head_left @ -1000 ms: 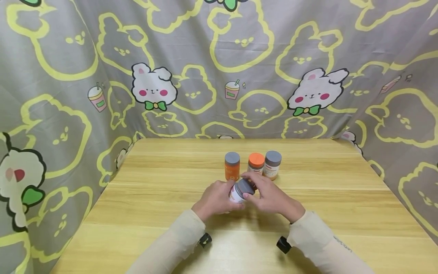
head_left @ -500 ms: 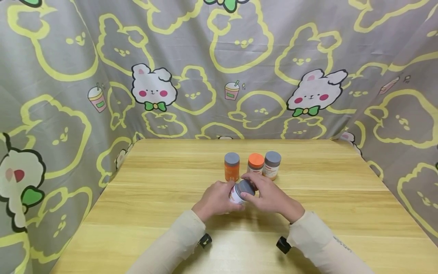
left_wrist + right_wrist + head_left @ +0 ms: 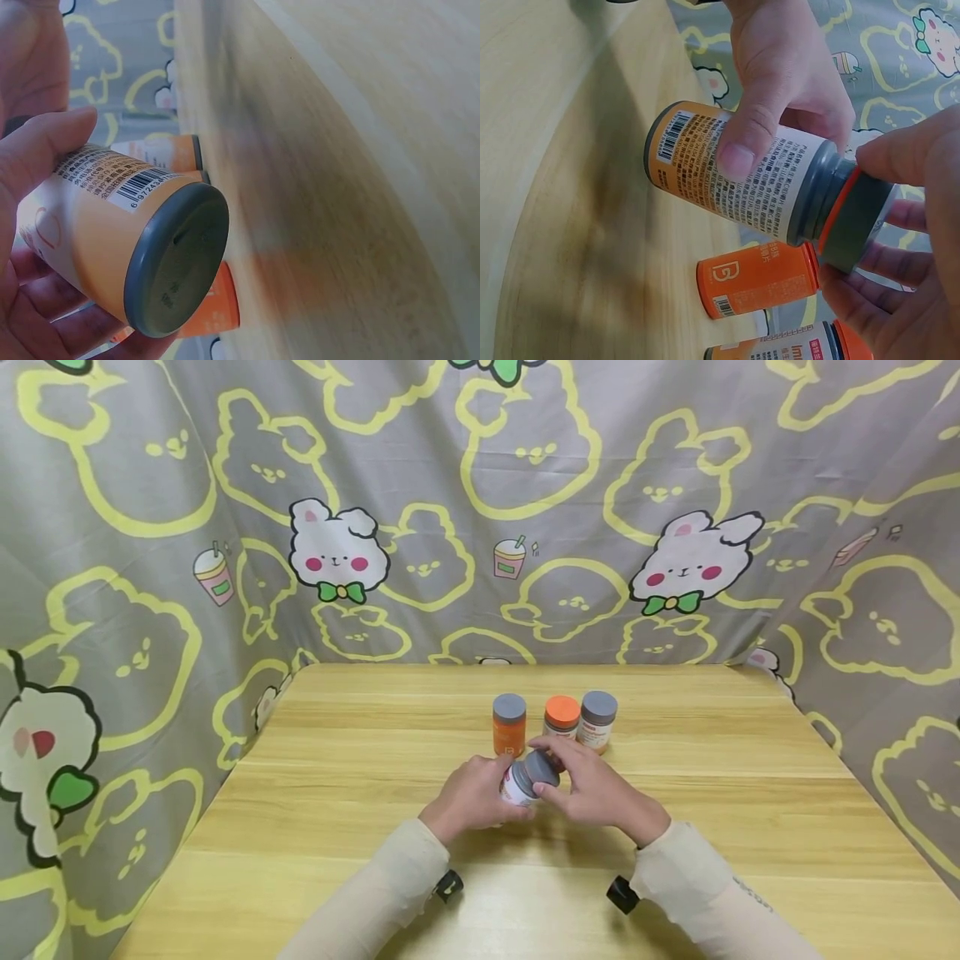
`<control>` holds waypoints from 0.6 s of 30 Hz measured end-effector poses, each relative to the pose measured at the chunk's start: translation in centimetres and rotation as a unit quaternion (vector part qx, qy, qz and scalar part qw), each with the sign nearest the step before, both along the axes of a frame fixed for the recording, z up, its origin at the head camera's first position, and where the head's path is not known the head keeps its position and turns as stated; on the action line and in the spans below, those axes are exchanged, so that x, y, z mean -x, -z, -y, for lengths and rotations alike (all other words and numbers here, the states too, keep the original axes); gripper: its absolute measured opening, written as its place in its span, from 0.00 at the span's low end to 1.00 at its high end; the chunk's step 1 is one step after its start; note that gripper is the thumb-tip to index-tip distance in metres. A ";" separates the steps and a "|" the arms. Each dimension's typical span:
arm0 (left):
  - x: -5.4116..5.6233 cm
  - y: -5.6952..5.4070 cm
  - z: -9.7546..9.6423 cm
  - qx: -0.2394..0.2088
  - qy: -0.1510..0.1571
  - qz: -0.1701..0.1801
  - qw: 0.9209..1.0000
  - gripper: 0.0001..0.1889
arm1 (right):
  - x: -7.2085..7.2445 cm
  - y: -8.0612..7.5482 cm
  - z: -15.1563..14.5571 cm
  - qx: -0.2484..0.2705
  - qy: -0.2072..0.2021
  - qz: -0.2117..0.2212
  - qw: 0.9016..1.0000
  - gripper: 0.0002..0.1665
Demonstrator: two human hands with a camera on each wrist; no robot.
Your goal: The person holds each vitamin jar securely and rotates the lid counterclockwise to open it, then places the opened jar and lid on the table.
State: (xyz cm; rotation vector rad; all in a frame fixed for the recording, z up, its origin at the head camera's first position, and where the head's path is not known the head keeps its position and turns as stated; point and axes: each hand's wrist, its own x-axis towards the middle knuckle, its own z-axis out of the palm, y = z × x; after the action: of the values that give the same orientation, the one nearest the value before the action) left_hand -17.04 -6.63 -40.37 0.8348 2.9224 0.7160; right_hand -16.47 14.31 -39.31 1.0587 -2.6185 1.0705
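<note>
My left hand (image 3: 472, 795) grips a pill bottle (image 3: 517, 787) with a white and orange label, tilted over the table. In the left wrist view its dark base (image 3: 180, 259) faces down toward the wood, with the thumb and fingers curled round the body. My right hand (image 3: 596, 789) holds the bottle's grey cap (image 3: 542, 767) between thumb and fingers. The right wrist view shows the cap sitting a little off the shoulder, its orange inner ring (image 3: 838, 208) and the bottle's grey neck (image 3: 817, 191) exposed. The bottle's mouth is hidden inside the cap.
Behind the hands stand an orange bottle (image 3: 509, 731) with a grey cap, an orange-capped bottle (image 3: 562, 717) and a white-labelled bottle (image 3: 597, 727) with a grey cap. The wooden table (image 3: 337, 735) ends at a patterned curtain (image 3: 450, 635).
The grey cap has shifted slightly up and right, away from the bottle, widening the gap at the neck. The standing bottles and both forearms stay in place.
</note>
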 end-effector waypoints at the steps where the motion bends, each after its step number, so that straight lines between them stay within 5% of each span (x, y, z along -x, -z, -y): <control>1: 0.0 0.0 0.0 -0.002 -0.001 0.002 1.000 0.28 | 0.1 0.0 0.0 0.001 -0.001 -0.002 1.000 0.30; 18: 0.2 0.1 0.5 -0.020 -0.015 0.001 1.000 0.29 | 0.6 -0.6 -1.1 0.019 0.028 -0.003 0.999 0.32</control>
State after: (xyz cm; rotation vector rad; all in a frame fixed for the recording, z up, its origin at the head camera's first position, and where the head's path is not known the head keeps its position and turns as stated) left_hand -17.21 -7.14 -40.47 0.7925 2.9340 0.7786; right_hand -17.03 15.41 -38.72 0.9728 -2.5953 1.0978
